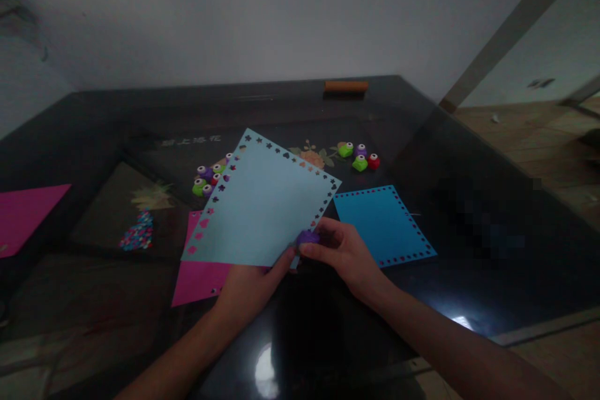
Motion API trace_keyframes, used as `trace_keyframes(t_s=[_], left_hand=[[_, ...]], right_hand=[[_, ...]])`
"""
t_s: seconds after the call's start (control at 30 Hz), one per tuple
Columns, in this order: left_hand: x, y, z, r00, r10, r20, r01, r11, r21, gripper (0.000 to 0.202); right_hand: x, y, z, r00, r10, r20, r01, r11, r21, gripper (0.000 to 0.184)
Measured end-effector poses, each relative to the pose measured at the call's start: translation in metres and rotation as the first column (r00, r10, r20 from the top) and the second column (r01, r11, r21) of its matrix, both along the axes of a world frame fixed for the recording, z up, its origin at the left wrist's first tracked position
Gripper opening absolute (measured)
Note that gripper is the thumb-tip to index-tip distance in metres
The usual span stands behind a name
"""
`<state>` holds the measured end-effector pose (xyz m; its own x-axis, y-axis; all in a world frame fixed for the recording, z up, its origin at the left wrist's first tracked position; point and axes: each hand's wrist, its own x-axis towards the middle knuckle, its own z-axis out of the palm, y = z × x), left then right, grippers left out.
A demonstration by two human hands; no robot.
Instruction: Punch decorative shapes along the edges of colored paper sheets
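A pale blue sheet of paper [262, 206], with small shapes punched along its edges, is held up tilted above the table. My left hand [250, 287] is closed on its lower edge, thumb near the lower right corner and the other fingers hidden behind the sheet. My right hand [344, 250] grips a small purple craft hole punch [307, 239] at the paper's right edge, close to that corner. Under the sheet lies a pink paper [197, 281]. To the right a bright blue paper [382, 225] has punched holes along several edges.
Green, purple and red punches stand in a left group [199, 186] and a right group [360, 162]. Colourful paper bits [139, 232] lie in a pile on the dark glossy table [281, 109]. Another pink sheet [28, 215] is far left; an orange-brown cylinder [345, 87] rests by the wall.
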<state>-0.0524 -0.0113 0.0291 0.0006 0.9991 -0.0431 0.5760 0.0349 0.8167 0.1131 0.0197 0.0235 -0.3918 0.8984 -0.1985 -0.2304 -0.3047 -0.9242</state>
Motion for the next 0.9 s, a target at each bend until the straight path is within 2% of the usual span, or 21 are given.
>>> trace_keyframes(t_s=[0.13,0.33,0.43,0.53,0.63,0.73,0.9], left_hand=[[-0.0009,0.0008,-0.0037,1.0,0.014,0.019,-0.013,0.999,-0.037,0.022],[-0.0032,0.0032,-0.0044,0.999,0.036,-0.015,-0.036,0.999,0.013,0.024],[-0.0041,0.0039,-0.0049,0.998,0.053,-0.038,-0.053,0.999,-0.006,0.025],[-0.0045,0.0044,-0.0051,0.998,0.046,-0.035,-0.047,0.998,-0.039,0.027],[-0.0049,0.0054,-0.0038,0.997,0.069,-0.044,-0.069,0.998,-0.006,0.026],[-0.0054,0.0063,-0.0021,0.995,0.086,-0.043,-0.086,0.996,0.016,0.024],[-0.0057,0.0065,-0.0022,0.996,0.086,-0.027,-0.087,0.996,-0.019,0.028]], right_hand=[[-0.0008,0.0008,-0.0009,1.0,-0.006,0.0,0.006,1.0,-0.009,0.028],[-0.0019,0.0026,-0.0025,1.0,-0.014,0.007,0.014,1.0,-0.012,0.028],[-0.0024,0.0033,-0.0039,1.0,-0.021,0.017,0.021,1.0,-0.012,0.028],[-0.0025,0.0038,-0.0042,0.998,-0.025,0.061,0.025,1.0,-0.009,0.029],[-0.0023,0.0038,-0.0033,0.993,-0.029,0.112,0.029,1.0,0.003,0.03],[-0.0022,0.0034,-0.002,0.992,-0.02,0.125,0.02,1.0,0.003,0.03],[-0.0025,0.0034,-0.0036,0.991,-0.016,0.134,0.018,1.0,-0.014,0.032]])
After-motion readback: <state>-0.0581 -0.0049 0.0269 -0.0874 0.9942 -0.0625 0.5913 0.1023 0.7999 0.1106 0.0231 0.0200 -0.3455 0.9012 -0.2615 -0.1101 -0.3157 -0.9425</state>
